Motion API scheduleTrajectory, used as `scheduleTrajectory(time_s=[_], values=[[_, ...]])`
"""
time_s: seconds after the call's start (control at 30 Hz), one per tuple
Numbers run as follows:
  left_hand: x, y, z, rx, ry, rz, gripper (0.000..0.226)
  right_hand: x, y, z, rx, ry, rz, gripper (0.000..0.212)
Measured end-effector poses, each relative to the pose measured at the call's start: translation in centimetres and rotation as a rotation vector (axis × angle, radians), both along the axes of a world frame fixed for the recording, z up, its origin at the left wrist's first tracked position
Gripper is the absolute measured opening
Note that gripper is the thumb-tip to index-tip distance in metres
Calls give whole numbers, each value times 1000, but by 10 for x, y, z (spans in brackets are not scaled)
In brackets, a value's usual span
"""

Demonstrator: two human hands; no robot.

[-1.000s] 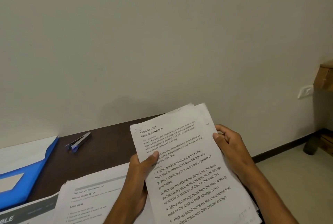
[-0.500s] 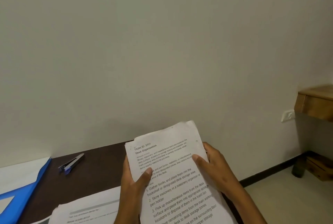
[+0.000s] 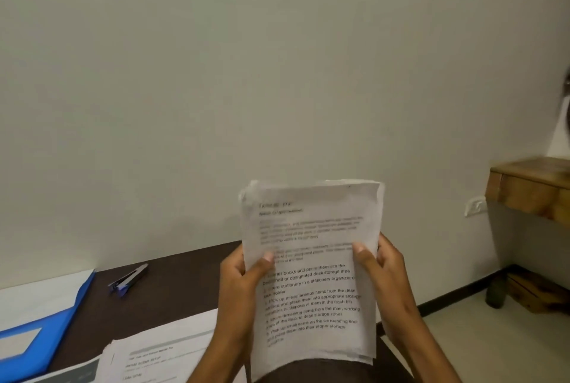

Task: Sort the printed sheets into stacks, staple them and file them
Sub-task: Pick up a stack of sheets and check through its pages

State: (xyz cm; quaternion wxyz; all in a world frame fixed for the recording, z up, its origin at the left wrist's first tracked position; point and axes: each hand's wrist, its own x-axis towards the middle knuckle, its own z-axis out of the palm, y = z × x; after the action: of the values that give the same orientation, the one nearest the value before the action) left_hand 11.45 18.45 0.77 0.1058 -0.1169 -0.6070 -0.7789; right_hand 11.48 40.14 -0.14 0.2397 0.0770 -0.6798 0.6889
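Both hands hold a stack of printed sheets (image 3: 311, 259) upright above the tabletop (image 3: 172, 290).
Left hand (image 3: 243, 287) and right hand (image 3: 382, 271) fingers clamp its side edges, thumbs on the front; left of the fingers lie loose sheets (image 3: 160, 355), beyond them a stapler (image 3: 129, 281) and blue folder (image 3: 40, 330).

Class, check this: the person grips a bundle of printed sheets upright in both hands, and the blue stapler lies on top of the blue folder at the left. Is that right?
Not quite. The head view shows the stapler lying on the bare dark desk, apart from the blue folder. The rest holds: the left hand and right hand grip the printed sheets upright.
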Motion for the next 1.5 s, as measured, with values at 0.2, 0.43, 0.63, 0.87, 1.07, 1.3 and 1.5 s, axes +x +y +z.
scheduleTrajectory(time_s=[0.2,0.43,0.63,0.87,1.07,1.3,1.5], values=[[1,7,-15,13,-144,-92,43,6,-2,-10,32,-27,-30,21],[2,2,-3,-30,-143,-45,23,6,8,-1,260,-48,-23,21],[-4,-3,-10,765,-275,-130,37,32,-8,-39,73,-226,-466,61],[10,29,-19,904,-330,-89,33,55,-107,-54,-515,-245,192,71],[23,14,-36,794,-327,-44,46,35,-101,-14,-638,-68,-189,58],[-2,-74,-15,-160,-26,362,95,11,-3,25,269,33,-236,17],[-19,-33,-7,-278,-58,43,31,13,-22,4,315,-68,-22,24]])
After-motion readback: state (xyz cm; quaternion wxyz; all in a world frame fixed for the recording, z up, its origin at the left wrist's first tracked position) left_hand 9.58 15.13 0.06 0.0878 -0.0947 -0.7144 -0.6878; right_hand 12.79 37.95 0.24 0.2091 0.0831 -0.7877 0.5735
